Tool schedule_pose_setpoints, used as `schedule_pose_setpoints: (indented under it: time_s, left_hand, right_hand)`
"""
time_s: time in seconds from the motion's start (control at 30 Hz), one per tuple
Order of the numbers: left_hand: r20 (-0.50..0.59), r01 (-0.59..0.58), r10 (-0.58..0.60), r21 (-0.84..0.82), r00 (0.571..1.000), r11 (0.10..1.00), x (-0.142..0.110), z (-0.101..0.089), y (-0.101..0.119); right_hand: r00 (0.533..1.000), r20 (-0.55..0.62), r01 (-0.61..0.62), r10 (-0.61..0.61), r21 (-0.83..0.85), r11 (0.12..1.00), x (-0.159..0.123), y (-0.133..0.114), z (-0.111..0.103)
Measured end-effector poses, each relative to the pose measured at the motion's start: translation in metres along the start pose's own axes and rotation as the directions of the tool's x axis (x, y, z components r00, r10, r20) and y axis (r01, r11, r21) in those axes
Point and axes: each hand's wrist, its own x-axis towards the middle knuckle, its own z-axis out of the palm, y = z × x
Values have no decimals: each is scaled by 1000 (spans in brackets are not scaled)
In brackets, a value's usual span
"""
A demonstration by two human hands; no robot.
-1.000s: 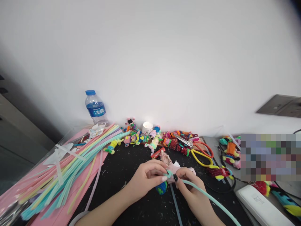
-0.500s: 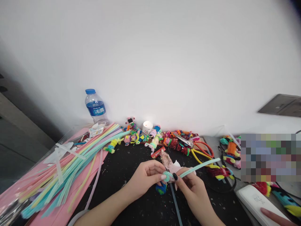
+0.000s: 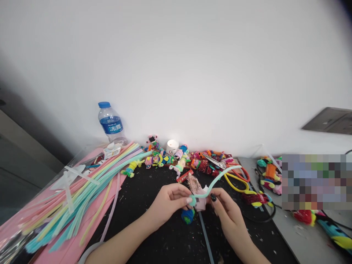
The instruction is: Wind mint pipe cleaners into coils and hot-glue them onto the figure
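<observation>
My left hand point(image 3: 176, 201) is closed, its thumb and finger pinching the coiled end of a mint-green pipe cleaner point(image 3: 220, 176). From that pinch the loose length curves up and right. Beside it, my right hand point(image 3: 229, 212) has its fingers loosely bent and slightly apart, near the pipe cleaner without gripping it. Behind both hands lies a pale pink tool point(image 3: 202, 203) with a crusted brownish front, partly hidden; it looks like a glue gun. A blue and green fuzzy ball point(image 3: 188, 216) sits just below my left fingertips.
Pipe cleaners in several colours point(image 3: 90, 187) lie on pink sheets at left, with a water bottle point(image 3: 111, 123) behind. Fuzzy figures point(image 3: 158, 159), a paper cup point(image 3: 172, 146) and scissors point(image 3: 236, 181) line the back of the black mat point(image 3: 154, 245). More figures point(image 3: 269, 178) lie at right.
My right fingers have let go of the pipe cleaner and moved slightly right; its free end has dropped into a curve. Another person's hand and a white device at lower right are gone.
</observation>
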Motion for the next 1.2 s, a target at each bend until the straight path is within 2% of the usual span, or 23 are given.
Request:
schedule_pose_setpoints:
  time_s: [0.07,0.13,0.23,0.33,0.47,0.63,0.77,0.83,1.07,1.2]
  left_hand:
    - [-77,-32,29,-35,997,999,2,-3,2]
    - [-125,-52,42,-81,991,995,3,-5,4]
    - [-162,-68,46,-136,986,988,4,-7,6]
    - [-193,-80,51,-146,980,986,4,-7,6]
    - [-225,-83,53,-127,973,988,5,-8,7]
    - [-267,-102,86,-45,960,994,6,-10,6]
    - [-280,-126,133,44,951,991,7,-11,5]
    - [-271,-142,159,83,949,986,8,-12,4]
    - [-225,-153,177,121,958,981,9,-12,1]
    - [-225,-146,173,135,959,980,8,-11,2]
  right_hand:
    - [996,-14,81,-85,-163,983,4,1,-5]
    - [989,41,150,-145,-347,926,8,3,-8]
    - [979,164,188,-118,-532,826,10,4,-9]
    - [982,177,160,-63,-611,775,11,7,-8]
    - [990,137,121,-42,-639,759,12,13,-8]
    - [995,85,89,-49,-584,807,14,16,-10]
    - [999,41,19,-5,-336,942,15,17,-14]
    - [999,44,-4,13,-214,977,14,19,-15]
    - [999,-36,-32,30,-55,998,11,22,-10]
    - [999,-3,-43,43,-1,999,11,18,-9]
